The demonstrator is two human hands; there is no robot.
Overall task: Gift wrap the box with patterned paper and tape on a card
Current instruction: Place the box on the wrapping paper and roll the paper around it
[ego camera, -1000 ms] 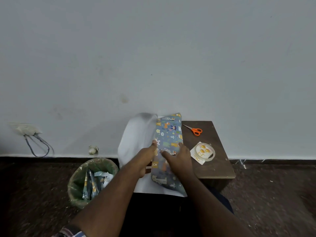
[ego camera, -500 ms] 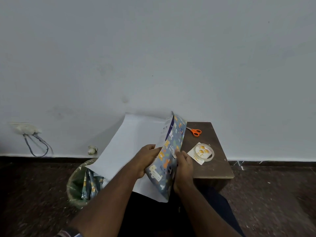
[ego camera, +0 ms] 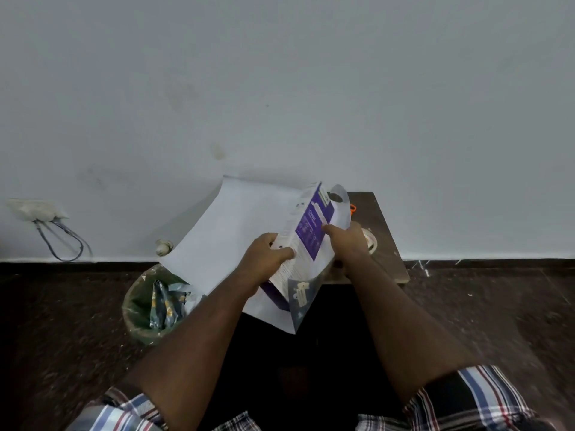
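Left hand [ego camera: 269,259] curled round near left edge of box [ego camera: 306,231], thumb on top face, fingers under. Right hand [ego camera: 345,241] gripping box's right side, fingers partly hidden behind it, paper caught there too. Box white and purple, tilted up on edge, held above paper [ego camera: 230,231]. Paper open with white underside up, spreading left and back toward wall [ego camera: 280,88], far edge curling up against it; near corner folded over, showing patterned blue-grey side just below box. Paper's right flap standing up behind box, past its top end. Table [ego camera: 385,231] dark brown, small, under and right of hands. Tape roll [ego camera: 371,241] on table just behind right hand, mostly hidden. Bit of orange scissors [ego camera: 352,208] peeking out past paper flap, on table near wall. Card: cannot tell, hidden. Bin [ego camera: 146,306] on floor left of table, green liner, patterned scraps inside, paper's left edge overhanging its rim. Wall socket [ego camera: 31,209] with looped cable far left. Plaid sleeves at bottom of view.
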